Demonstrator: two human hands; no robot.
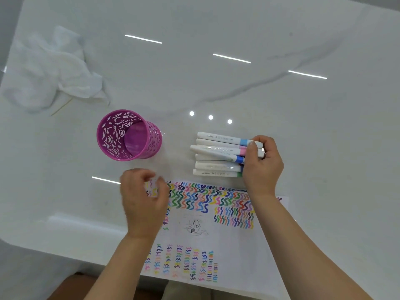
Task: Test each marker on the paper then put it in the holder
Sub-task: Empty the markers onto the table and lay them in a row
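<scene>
The pink holder stands upright on the white worktop, and I can see straight down to its bare floor: no pen is in it yet. The markers lie in a loose stack off to the right of the holder, apart from it. Their long axes run side to side, plain white ends pointing back at the holder and coloured bands on the far side from it. One with a blue band lies slanted across the top of the others.

The right hand is at that far, banded end of the stack. Its thumb is pressed on top and its fingers curl round the ends of the pens. Which single pen it has picked I cannot tell. The left hand hovers just nearer me than the holder, over the corner of the paper closest to it. Its fingers are loosely curled and blurred, and it seems to hold nothing.

The paper spreads nearer me than the holder and to its right, already crowded with coloured squiggles. A crumpled white cloth lies beyond the holder, to its left.

So the right hand is plainly the nearer one to the pens and the left the nearer to the holder. I would guess a pen has to come out lengthwise and travel toward the paper before it crosses to the holder.
</scene>
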